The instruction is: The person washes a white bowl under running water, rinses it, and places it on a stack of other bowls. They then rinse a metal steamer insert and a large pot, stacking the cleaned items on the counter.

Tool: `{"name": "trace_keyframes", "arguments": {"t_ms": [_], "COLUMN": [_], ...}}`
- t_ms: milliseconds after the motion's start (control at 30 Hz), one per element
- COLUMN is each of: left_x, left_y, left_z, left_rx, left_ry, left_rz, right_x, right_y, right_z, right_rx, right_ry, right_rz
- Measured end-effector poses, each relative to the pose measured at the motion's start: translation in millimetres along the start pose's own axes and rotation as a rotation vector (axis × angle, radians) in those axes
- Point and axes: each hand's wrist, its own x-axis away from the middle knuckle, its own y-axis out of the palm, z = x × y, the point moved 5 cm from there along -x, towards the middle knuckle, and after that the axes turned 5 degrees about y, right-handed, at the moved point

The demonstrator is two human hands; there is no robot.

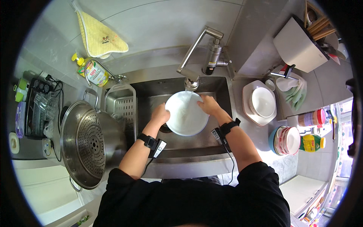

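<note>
Between my two hands a round white bowl (185, 119) is held over the stainless steel sink (181, 146). My left hand (160, 115) grips its left rim. At the upper right rim, my right hand (209, 105) has its thumb over the edge and the other fingers hidden beneath. Water runs into the bowl from the spray head of the metal faucet (191, 82). Part of the drain shows below the bowl's left side. Each of my wrists wears a black strap with a small cabled device.
A perforated steel basket (120, 99) hangs in the sink's left side, beside a large steamer pot (93, 144). Yellow-topped dish soap (96, 72) stands behind. Stacked white dishes (262, 102) and bowls (290, 141) sit on the right. A yellow cloth (100, 37) hangs on the wall.
</note>
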Motion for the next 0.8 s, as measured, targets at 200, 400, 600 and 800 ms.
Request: {"name": "trace_keyframes", "arguments": {"t_ms": [200,400,600,800], "left_x": [-27.4,-36.6,-41.8,-55.1], "left_y": [16.2,42.3,43.3,9.0], "left_z": [51.0,71.5,58.2,21.8], "left_rx": [-0.269,-0.642,-0.736,-0.280], "left_ry": [0.497,0.632,0.670,0.393], "left_rz": [0.186,0.102,0.079,0.084], "right_x": [17.6,23.5,29.1,29.1], "right_y": [-9.2,1.4,3.7,-20.8], "right_z": [-23.2,-44.4,-53.9,-49.1], "right_rx": [0.184,0.488,0.608,0.570], "right_ry": [-0.131,-0.208,-0.267,-0.218], "right_rz": [0.092,0.173,0.192,0.267]}}
